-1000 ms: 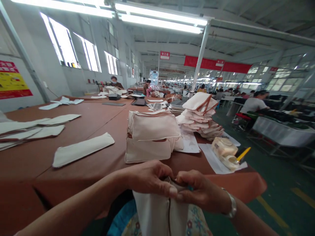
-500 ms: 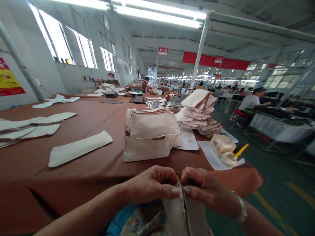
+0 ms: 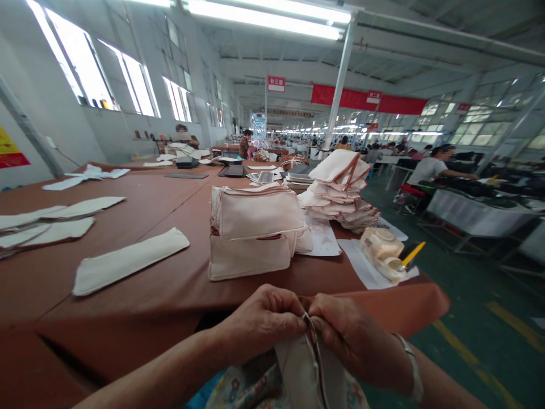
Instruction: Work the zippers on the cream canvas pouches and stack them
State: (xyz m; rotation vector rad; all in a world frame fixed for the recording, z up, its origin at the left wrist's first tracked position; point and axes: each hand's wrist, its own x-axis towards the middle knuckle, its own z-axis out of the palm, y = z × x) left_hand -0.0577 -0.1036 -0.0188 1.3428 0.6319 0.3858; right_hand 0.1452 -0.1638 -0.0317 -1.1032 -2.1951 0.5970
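A cream sewn fabric piece (image 3: 296, 369) with a dark brown lining or edge hangs over my lap at the table's front edge. The fingers of my left hand (image 3: 266, 321) pinch its top on the left of the long seam. My right hand (image 3: 351, 335), with a bracelet at the wrist, grips the same top end on the right, its fingers curled tight. Both sets of fingertips nearly meet at the seam and hide the piece's end. Just beyond my hands stands a stack of folded cream fabric pieces (image 3: 259, 216).
The brown-covered table (image 3: 140, 301) carries a single cream strip (image 3: 131, 258) and more strips (image 3: 63, 230) at left. At right are a taller, brown-edged fabric pile (image 3: 340, 190) and a stained plastic container (image 3: 381, 244) with a yellow-handled tool (image 3: 413, 254). Co-workers sit farther off.
My right hand has turned and curled its fingers more tightly, and the fingertips press closer together at the seam. The whole view has shifted slightly.
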